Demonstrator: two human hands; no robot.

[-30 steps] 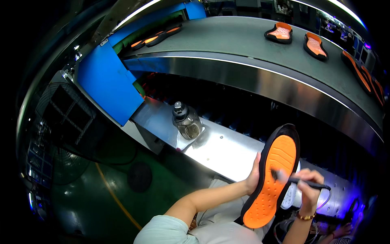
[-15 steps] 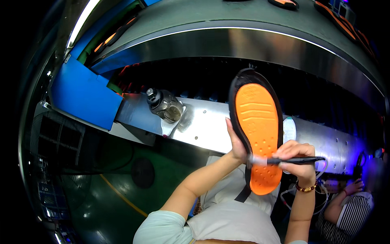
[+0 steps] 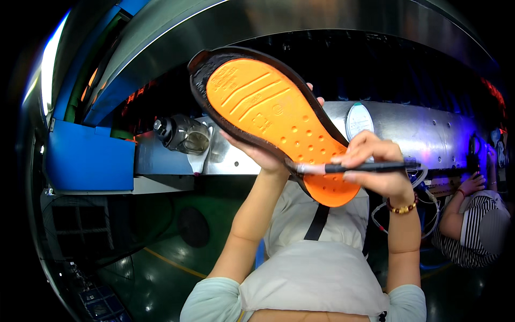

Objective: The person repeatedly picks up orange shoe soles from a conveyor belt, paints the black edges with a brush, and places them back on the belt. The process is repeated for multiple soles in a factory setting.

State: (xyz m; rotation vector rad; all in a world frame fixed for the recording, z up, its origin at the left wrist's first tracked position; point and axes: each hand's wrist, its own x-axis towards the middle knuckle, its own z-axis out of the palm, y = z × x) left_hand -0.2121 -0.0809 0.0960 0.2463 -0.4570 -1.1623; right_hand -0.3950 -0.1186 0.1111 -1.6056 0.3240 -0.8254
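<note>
A shoe sole point(image 3: 268, 107) with an orange inner face and a raised black rim is held up in front of me, tilted so its toe points to the upper left. My left hand point(image 3: 263, 155) is closed around its edge from beneath, with fingertips showing past the far rim. In my right hand point(image 3: 383, 180) is a brush point(image 3: 316, 168) with a black handle and pale ferrule, pinched between fingers and thumb. The bristles lie at the black rim on the left side, near the heel.
A dark bottle point(image 3: 182, 134) with a black cap stands on the metal ledge point(image 3: 236, 165). Beyond the sole, a round white-topped container point(image 3: 359, 121) is on the same ledge. A blue machine housing point(image 3: 96, 155) rises at left. Another person point(image 3: 472, 220) in striped clothing works at right.
The sole has swung from nearly upright to leaning left and come closer. The brush has gone from across the orange heel area to the left rim. The view has shifted too.
</note>
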